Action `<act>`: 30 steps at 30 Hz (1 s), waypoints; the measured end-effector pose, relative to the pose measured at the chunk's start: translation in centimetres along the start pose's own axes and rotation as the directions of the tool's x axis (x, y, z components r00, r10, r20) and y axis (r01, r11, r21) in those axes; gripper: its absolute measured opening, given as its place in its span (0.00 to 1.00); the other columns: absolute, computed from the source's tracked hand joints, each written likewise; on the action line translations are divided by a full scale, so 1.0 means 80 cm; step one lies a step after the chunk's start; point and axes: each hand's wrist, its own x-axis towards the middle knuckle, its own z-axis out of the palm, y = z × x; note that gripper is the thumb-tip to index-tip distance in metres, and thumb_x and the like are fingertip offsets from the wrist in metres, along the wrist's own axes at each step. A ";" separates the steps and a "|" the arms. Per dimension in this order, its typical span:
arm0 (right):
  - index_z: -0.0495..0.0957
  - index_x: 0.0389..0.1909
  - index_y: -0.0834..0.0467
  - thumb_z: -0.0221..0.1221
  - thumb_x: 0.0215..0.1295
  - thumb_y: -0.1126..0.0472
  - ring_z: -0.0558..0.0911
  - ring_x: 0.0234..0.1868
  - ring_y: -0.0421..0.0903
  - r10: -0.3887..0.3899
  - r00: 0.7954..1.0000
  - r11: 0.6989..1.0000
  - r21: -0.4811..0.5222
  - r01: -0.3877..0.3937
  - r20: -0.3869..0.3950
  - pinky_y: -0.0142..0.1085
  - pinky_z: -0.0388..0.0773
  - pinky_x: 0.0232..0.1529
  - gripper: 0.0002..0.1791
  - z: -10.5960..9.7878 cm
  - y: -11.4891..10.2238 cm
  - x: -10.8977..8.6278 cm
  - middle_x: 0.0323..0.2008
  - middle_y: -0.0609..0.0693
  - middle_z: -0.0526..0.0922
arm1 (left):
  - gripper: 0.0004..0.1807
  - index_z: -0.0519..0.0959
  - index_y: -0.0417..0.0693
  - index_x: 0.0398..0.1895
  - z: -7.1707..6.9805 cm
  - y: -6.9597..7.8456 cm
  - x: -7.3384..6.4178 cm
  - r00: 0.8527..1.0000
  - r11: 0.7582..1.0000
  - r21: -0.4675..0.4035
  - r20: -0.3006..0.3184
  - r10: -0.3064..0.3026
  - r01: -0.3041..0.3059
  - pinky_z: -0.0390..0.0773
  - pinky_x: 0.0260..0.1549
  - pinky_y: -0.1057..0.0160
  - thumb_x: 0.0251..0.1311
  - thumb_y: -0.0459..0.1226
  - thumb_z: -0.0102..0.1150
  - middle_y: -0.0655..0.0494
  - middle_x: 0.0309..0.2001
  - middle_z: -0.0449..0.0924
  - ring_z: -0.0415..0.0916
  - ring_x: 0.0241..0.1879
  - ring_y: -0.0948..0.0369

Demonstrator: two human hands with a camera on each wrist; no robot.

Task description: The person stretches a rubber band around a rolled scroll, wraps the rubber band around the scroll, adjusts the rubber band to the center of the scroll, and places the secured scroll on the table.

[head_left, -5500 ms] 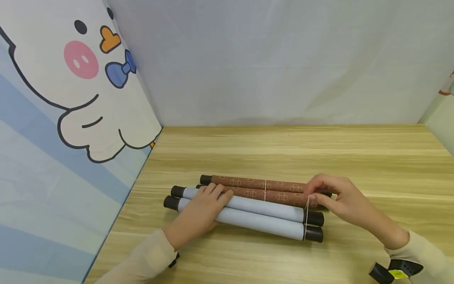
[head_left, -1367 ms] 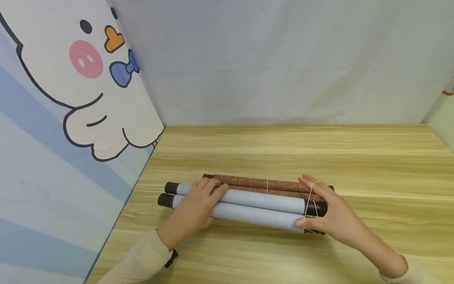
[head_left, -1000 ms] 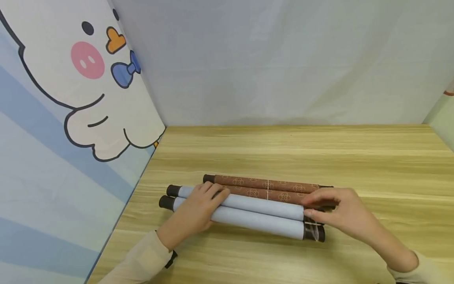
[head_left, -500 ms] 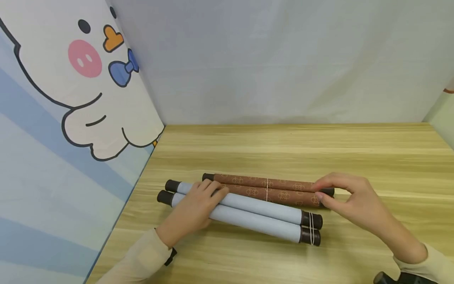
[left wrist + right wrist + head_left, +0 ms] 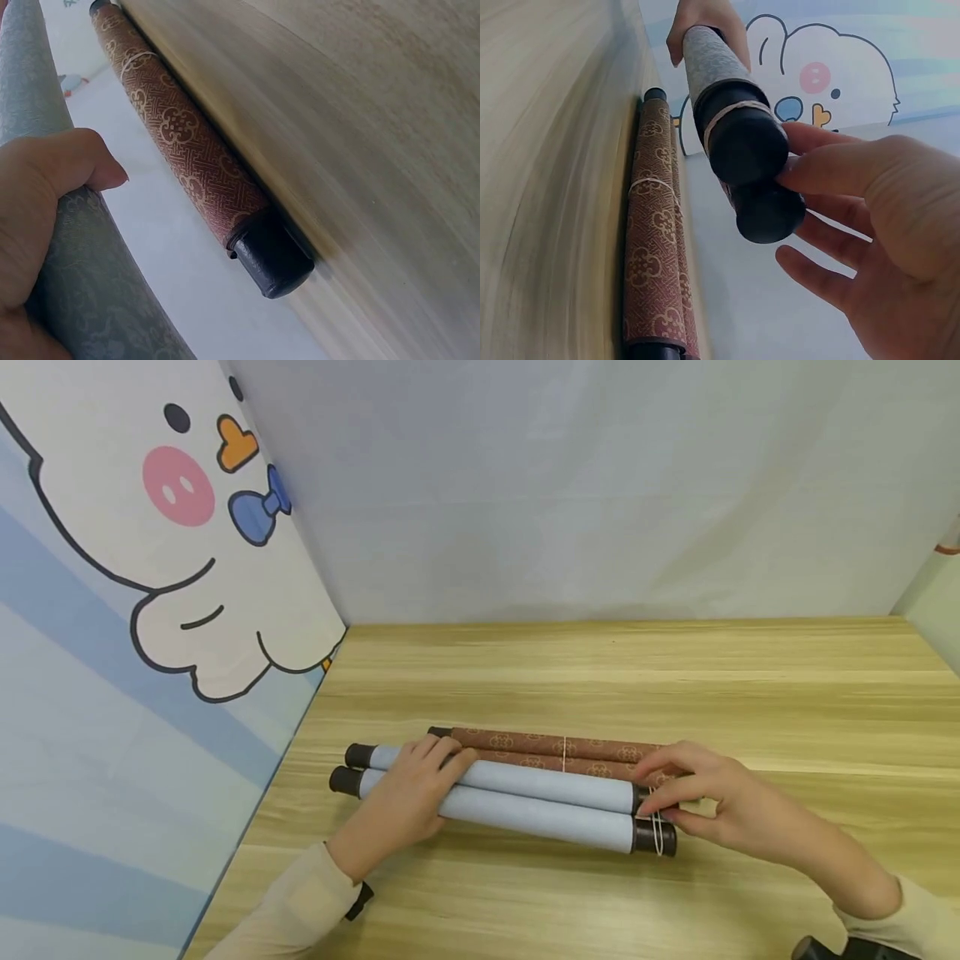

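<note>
A pale-blue scroll (image 5: 555, 814), rolled up on two rollers with black end knobs, lies slanting across the table's front half. My left hand (image 5: 408, 789) grips it left of its middle, thumb over the paper in the left wrist view. A thin white elastic band (image 5: 660, 839) loops more than once around both right-end knobs. My right hand (image 5: 723, 797) is at those knobs, thumb and fingertips pinching at the band. In the right wrist view, the thumb meets the black knob (image 5: 750, 150) beside the band. Behind lies a brown patterned scroll (image 5: 600, 750), partly hidden by the blue one and my right hand.
A white band (image 5: 565, 753) circles the middle of the brown scroll. The wooden table (image 5: 600, 668) ends at a white sheet (image 5: 570, 493) at the back. A cartoon-printed cloth (image 5: 187, 543) hangs along the left edge.
The band went from a single stretched loop to several turns around the blue scroll's knobs. My right hand drew back, then returned to the band. My left hand keeps its hold.
</note>
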 end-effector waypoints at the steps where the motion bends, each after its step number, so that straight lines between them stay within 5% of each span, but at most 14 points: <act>1: 0.84 0.42 0.38 0.69 0.55 0.69 0.74 0.56 0.37 -0.007 1.000 1.000 -0.008 0.007 -0.006 0.20 0.74 0.47 0.21 0.002 0.001 -0.001 0.52 0.47 0.80 | 0.47 0.72 0.50 0.61 0.000 0.000 0.000 1.000 1.000 -0.005 -0.001 -0.001 0.001 0.77 0.46 0.53 0.30 0.39 0.84 0.53 0.52 0.74 0.72 0.50 0.54; 7: 0.84 0.34 0.42 0.62 0.65 0.54 0.76 0.49 0.39 -0.063 0.994 0.997 -0.045 0.059 -0.087 0.20 0.73 0.44 0.03 0.020 0.012 -0.002 0.47 0.48 0.80 | 0.48 0.72 0.52 0.62 0.003 0.000 -0.002 0.999 1.000 0.012 0.034 0.005 -0.005 0.77 0.48 0.52 0.30 0.42 0.85 0.54 0.53 0.74 0.73 0.51 0.55; 11: 0.85 0.32 0.46 0.50 0.73 0.48 0.77 0.41 0.38 -0.112 0.973 0.978 -0.194 0.072 -0.202 0.21 0.74 0.36 0.16 0.031 0.015 -0.001 0.39 0.45 0.82 | 0.48 0.71 0.52 0.63 0.002 0.002 -0.003 0.998 0.999 0.042 0.054 0.025 -0.028 0.77 0.49 0.53 0.32 0.40 0.84 0.54 0.54 0.75 0.73 0.51 0.55; 14: 0.85 0.32 0.51 0.48 0.75 0.48 0.75 0.35 0.37 -0.096 0.954 0.952 -0.306 0.004 -0.285 0.22 0.72 0.31 0.20 0.038 0.015 0.000 0.34 0.43 0.82 | 0.48 0.71 0.51 0.64 0.000 0.005 -0.003 0.996 0.996 0.055 0.067 0.064 -0.068 0.78 0.49 0.53 0.33 0.39 0.83 0.54 0.55 0.75 0.73 0.52 0.55; 17: 0.85 0.32 0.55 0.60 0.69 0.58 0.73 0.29 0.33 0.058 0.934 0.955 -0.253 -0.155 -0.352 0.21 0.71 0.28 0.08 0.045 0.011 -0.001 0.29 0.43 0.81 | 0.48 0.71 0.50 0.64 -0.001 0.009 -0.002 0.993 0.993 0.062 0.075 0.096 -0.100 0.78 0.49 0.54 0.33 0.38 0.83 0.54 0.55 0.75 0.73 0.53 0.55; 19: 0.84 0.32 0.56 0.65 0.62 0.65 0.73 0.25 0.31 0.244 0.893 0.944 -0.119 -0.308 -0.378 0.20 0.71 0.25 0.01 0.048 0.007 -0.001 0.25 0.42 0.82 | 0.48 0.71 0.49 0.64 -0.001 0.011 -0.001 0.992 0.991 0.072 0.075 0.103 -0.109 0.78 0.49 0.54 0.32 0.39 0.83 0.54 0.55 0.75 0.73 0.53 0.55; 21: 0.84 0.34 0.58 0.67 0.57 0.71 0.76 0.23 0.30 0.451 0.817 0.885 0.061 -0.462 -0.359 0.22 0.72 0.24 0.06 0.048 0.003 0.000 0.23 0.42 0.83 | 0.48 0.71 0.49 0.64 -0.001 0.013 -0.001 0.992 0.991 0.077 0.070 0.106 -0.111 0.78 0.49 0.54 0.32 0.38 0.83 0.55 0.55 0.76 0.74 0.53 0.56; 23: 0.83 0.37 0.60 0.63 0.62 0.69 0.81 0.24 0.32 0.626 0.725 0.780 0.237 -0.579 -0.289 0.24 0.77 0.26 0.04 0.045 0.000 0.002 0.24 0.42 0.86 | 0.48 0.71 0.48 0.64 0.000 0.014 0.000 0.992 0.990 0.084 0.069 0.110 -0.115 0.78 0.48 0.55 0.32 0.39 0.83 0.55 0.55 0.76 0.74 0.53 0.56; 25: 0.82 0.41 0.64 0.60 0.67 0.66 0.85 0.28 0.34 0.730 0.655 0.672 0.378 -0.636 -0.196 0.27 0.81 0.30 0.06 0.042 -0.001 0.004 0.26 0.41 0.88 | 0.48 0.71 0.48 0.64 0.000 0.014 0.001 0.991 0.989 0.088 0.071 0.113 -0.119 0.78 0.48 0.55 0.31 0.40 0.83 0.55 0.55 0.75 0.74 0.53 0.55; 28: 0.78 0.46 0.68 0.57 0.70 0.63 0.88 0.35 0.36 0.781 0.622 0.557 0.521 -0.646 -0.064 0.29 0.84 0.38 0.12 0.039 0.000 0.006 0.32 0.42 0.90 | 0.49 0.71 0.48 0.64 0.000 0.015 0.001 0.991 0.987 0.101 0.072 0.115 -0.122 0.78 0.48 0.54 0.31 0.40 0.83 0.54 0.55 0.76 0.74 0.53 0.55; 30: 0.76 0.48 0.69 0.57 0.70 0.63 0.88 0.39 0.38 0.764 0.645 0.525 0.568 -0.634 0.014 0.29 0.84 0.43 0.13 0.040 0.002 0.007 0.38 0.47 0.90 | 0.47 0.72 0.48 0.64 0.000 0.017 0.001 0.989 0.984 0.113 0.070 0.128 -0.135 0.78 0.49 0.55 0.32 0.38 0.82 0.55 0.54 0.76 0.74 0.53 0.56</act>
